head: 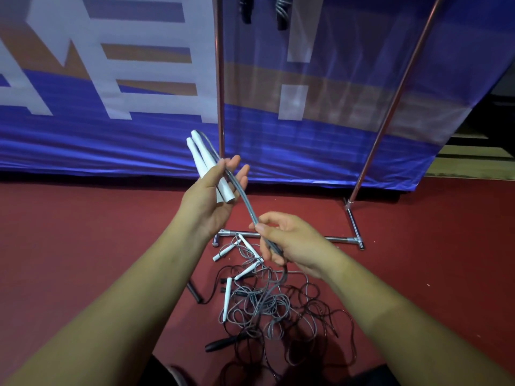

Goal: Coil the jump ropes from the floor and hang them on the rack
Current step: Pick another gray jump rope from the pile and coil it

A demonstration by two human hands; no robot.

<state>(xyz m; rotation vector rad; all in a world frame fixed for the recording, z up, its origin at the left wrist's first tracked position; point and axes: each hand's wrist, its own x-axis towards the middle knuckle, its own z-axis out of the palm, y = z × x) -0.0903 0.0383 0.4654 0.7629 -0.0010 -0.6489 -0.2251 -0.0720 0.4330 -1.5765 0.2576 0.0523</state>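
I am gripping the two white handles (204, 160) in my left hand (211, 190). The grey cord (245, 201) is running diagonally down to my right hand (289, 240), the nearer one, which is pinching it. The slack is trailing into the rope pile (264, 305) directly below. The rack (220, 79) beyond is carrying two hung ropes (246, 9).

A sports hall: red court floor (83, 246), a big blue printed banner (334, 140), a metal rack (220, 79), tangled jump ropes (267, 305).
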